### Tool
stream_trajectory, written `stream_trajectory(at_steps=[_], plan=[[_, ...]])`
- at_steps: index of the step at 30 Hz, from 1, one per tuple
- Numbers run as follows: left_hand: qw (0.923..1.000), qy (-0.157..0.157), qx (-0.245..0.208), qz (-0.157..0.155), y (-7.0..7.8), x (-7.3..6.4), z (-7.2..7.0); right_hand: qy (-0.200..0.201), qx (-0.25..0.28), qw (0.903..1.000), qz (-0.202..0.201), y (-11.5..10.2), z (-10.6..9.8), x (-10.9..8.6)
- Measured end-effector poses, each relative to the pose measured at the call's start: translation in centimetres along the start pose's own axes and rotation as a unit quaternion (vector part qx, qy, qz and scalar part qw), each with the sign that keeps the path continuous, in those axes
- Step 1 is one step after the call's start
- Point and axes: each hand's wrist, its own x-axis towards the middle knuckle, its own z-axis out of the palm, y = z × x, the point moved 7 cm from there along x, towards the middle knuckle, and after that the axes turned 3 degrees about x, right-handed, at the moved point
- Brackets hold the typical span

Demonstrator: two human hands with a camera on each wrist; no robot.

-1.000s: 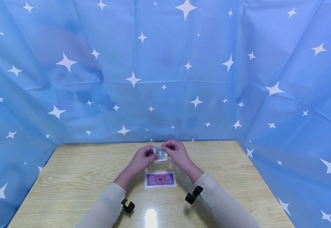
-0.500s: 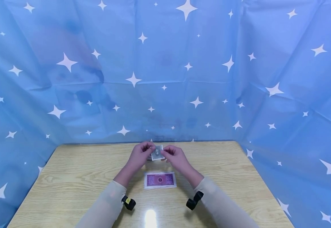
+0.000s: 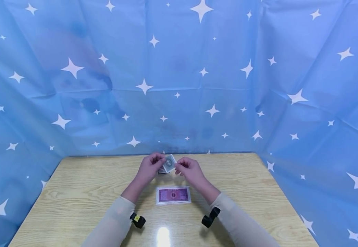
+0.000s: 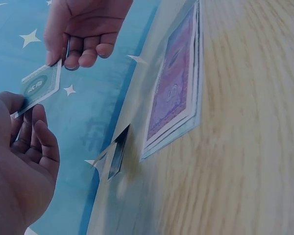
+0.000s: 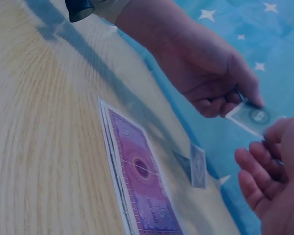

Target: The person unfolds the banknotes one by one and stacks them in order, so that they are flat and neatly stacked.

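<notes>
Above the far part of the table, both hands hold a small folded grey-green banknote (image 3: 169, 163), tilted cornerwise. My left hand (image 3: 149, 168) pinches one edge between thumb and fingers, and my right hand (image 3: 192, 169) pinches the opposite side. In the left wrist view the same banknote (image 4: 41, 85) spans the gap between the two hands. Below it, another small folded paper (image 5: 198, 166) stands partly open on the table, mostly covered by the left hand in the head view. Nearer to me lies a stack of purple banknotes (image 3: 173, 195), the top one printed "WU JIAO".
The wooden table (image 3: 83, 192) ends against a blue curtain (image 3: 179, 68) with white stars. A black wrist camera (image 3: 138, 220) is strapped to the left sleeve and another black camera (image 3: 210, 217) to the right. Light glares on the near table.
The held banknote has shifted a little left and turned cornerwise, its printed face changing. Both hands have changed their hold on it. The folded paper below has come into sight beside the left hand.
</notes>
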Motion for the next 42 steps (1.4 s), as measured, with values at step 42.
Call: stream_trajectory(at_steps=[42], plan=[[0.9972,-0.064,0.029,0.024,0.5,-1.0,2.1,-0.011,-0.044,0.9983,-0.037,-1.2,-0.9,0.1]])
